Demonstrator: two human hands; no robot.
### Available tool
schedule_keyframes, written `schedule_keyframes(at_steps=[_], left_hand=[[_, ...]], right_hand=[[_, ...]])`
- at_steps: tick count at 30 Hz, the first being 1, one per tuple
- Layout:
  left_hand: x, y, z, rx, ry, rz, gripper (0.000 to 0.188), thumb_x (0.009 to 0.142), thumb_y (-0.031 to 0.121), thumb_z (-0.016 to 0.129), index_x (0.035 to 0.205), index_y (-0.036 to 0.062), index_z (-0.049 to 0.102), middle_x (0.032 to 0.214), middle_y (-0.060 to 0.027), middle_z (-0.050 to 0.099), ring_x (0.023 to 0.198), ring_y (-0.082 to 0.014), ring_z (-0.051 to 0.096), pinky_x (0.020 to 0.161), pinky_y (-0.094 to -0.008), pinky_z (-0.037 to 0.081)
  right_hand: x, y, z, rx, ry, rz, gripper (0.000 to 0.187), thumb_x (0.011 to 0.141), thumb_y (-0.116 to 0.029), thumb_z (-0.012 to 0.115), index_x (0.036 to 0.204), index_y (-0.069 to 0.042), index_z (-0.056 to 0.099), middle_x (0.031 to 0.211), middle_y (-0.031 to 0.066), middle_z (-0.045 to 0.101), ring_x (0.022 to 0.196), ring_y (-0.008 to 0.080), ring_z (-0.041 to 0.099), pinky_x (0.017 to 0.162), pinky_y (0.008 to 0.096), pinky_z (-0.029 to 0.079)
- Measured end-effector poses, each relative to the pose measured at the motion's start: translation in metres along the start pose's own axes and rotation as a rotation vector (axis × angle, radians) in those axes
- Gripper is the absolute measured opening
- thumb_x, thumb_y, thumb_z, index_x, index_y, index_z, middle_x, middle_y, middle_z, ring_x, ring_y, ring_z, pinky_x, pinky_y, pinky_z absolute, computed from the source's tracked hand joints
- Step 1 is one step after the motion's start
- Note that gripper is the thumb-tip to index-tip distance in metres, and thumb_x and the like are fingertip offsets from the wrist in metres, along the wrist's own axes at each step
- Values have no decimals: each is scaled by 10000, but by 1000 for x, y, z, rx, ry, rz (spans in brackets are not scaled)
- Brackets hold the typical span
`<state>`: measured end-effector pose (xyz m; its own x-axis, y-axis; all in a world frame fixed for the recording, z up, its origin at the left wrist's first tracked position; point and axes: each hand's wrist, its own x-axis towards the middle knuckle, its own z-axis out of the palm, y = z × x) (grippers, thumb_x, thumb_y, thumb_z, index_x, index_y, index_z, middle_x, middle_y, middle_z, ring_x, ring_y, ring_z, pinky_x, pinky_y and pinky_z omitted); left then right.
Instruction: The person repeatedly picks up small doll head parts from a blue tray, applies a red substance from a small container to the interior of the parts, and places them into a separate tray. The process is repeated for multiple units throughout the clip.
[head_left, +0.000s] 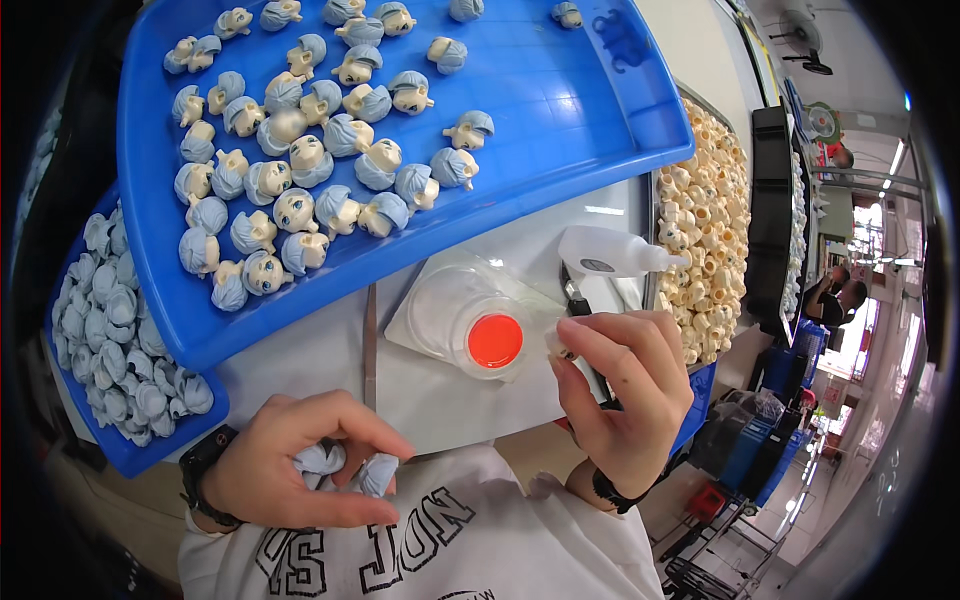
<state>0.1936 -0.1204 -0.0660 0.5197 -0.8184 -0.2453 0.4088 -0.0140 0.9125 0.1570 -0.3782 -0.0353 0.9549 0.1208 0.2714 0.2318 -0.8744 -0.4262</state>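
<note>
1. At the near left of the bench (320, 350), the left hand (310, 455) grasps one pale-blue hair piece (377, 475) between thumb and fingers, while a second hair piece (317, 459) nests in the curled palm.
2. At right, the right hand (630, 385) pinches a small cream face piece (562, 350) by fingertip and thumb, held up just right of a clear jar (440, 300) with an orange-red surface at its mouth.
3. Beyond them, finished-looking doll heads (295, 211) crowd a big blue tray (560, 150); loose hair pieces fill a blue bin (135, 462) at left, and cream parts (705, 235) are heaped at far right.
4. The pieces look light and stiff, likely moulded plastic, smooth enough to slip. The hair's thin edges seem the weak point; gripping its rounded outer sides appears safest, and the face piece is best held by its rim, off the printed eyes.
5. Fingers cover most of the face piece, leaving its orientation unclear. The hair pieces' inner sides are hidden, the tray's far edge is cropped, and whether the orange-red surface is liquid or solid cannot be told.
</note>
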Motion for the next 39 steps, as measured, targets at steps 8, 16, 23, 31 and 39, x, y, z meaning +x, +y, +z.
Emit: schedule_keyframes(at_steps=[8,16,23,31,39], left_hand=[[2,1,1,-8,-1,-7,391,673,93,781,963,-26,548,764,-95,646,674,-109,612,594,-210,463],[2,-2,0,-34,2,-22,395,673,98,783,968,-27,552,769,-89,644,686,-108,615,601,-211,468],[1,0,1,-27,36,-20,389,667,105,790,954,-28,564,756,-77,640,677,-99,619,594,-200,467],[0,-1,2,-34,45,-26,390,667,108,791,951,-29,561,754,-74,638,675,-98,617,588,-198,463],[2,-1,2,-10,49,-26,388,673,123,787,963,-17,570,730,-50,610,627,-81,568,566,-198,434]], right_hand=[[-6,2,-4,-30,15,15,323,547,40,688,860,-31,648,799,76,610,715,223,533,614,293,425],[-11,4,-3,5,41,56,322,562,19,702,874,-42,647,821,71,617,719,227,533,624,311,417],[-14,7,-1,42,67,50,334,556,19,710,878,-43,647,823,71,623,716,227,539,607,311,417],[-19,10,1,78,118,48,320,556,39,713,862,-22,643,837,93,636,724,244,570,609,308,451],[-23,12,1,81,126,67,336,555,62,698,878,-13,637,853,106,641,730,250,580,617,308,460]])
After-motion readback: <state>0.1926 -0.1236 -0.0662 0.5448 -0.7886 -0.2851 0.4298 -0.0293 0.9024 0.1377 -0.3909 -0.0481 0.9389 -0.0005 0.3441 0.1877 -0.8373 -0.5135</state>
